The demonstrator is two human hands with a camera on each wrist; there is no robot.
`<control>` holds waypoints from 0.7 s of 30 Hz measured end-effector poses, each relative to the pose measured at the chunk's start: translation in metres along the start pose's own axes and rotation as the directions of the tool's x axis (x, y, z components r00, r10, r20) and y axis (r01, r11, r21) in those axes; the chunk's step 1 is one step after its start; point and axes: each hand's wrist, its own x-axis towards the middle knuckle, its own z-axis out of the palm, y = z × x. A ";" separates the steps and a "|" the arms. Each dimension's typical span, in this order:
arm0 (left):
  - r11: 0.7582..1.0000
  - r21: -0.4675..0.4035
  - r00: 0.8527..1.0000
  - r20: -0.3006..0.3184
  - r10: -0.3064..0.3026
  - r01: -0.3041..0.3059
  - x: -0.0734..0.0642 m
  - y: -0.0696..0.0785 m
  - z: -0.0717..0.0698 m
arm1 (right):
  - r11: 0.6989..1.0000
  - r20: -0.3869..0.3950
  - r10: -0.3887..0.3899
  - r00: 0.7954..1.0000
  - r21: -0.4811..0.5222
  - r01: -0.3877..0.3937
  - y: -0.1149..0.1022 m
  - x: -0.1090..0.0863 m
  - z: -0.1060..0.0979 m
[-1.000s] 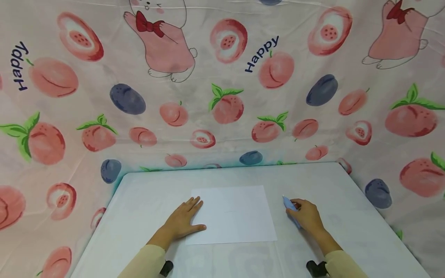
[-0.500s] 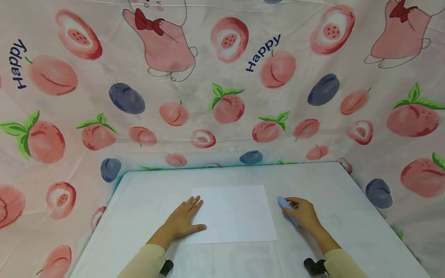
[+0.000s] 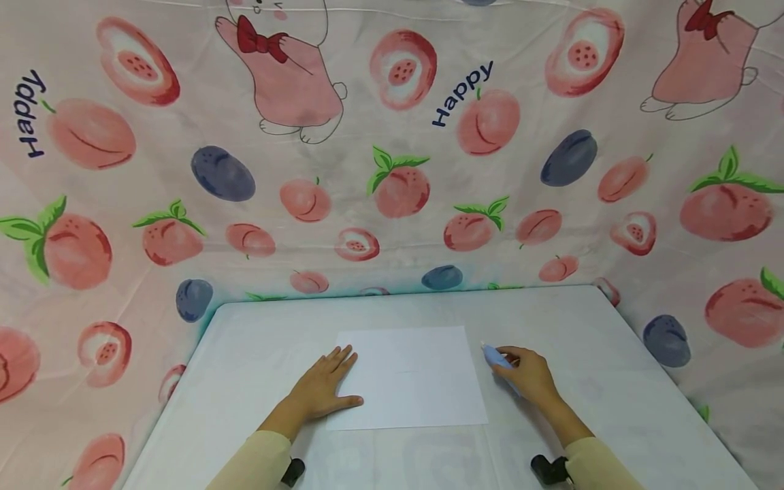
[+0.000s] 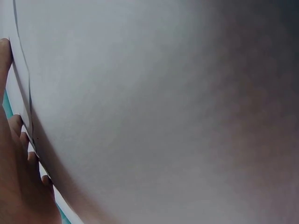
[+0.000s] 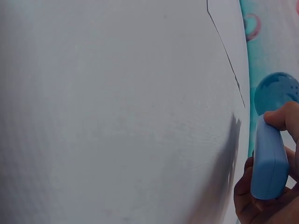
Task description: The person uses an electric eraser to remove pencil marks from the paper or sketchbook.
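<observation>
Left grip (image 3: 321, 389): palm down, fingers (image 3: 345, 367) extended, thumb (image 3: 349, 402) splayed inward. Right grip (image 3: 533, 376): fingers and thumb curled in a pinch. Both sleeved forearms (image 3: 252, 463) angle inward.

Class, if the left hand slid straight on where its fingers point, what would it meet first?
Probably the fruit-patterned cloth: the left hand rests on the paper's edge, with only white tabletop beyond; depth is unclear.
</observation>
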 end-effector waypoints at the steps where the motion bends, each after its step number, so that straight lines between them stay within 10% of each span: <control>1: 1.000 0.000 1.000 -0.005 0.004 -0.004 0.000 0.000 0.000 | 1.000 -0.002 0.000 1.000 0.000 0.000 -0.001 0.000 0.000; 21: 1.000 0.004 1.000 0.006 0.006 -0.006 0.000 0.002 -0.002 | 0.997 0.006 -0.015 1.000 0.079 0.015 -0.003 0.002 0.007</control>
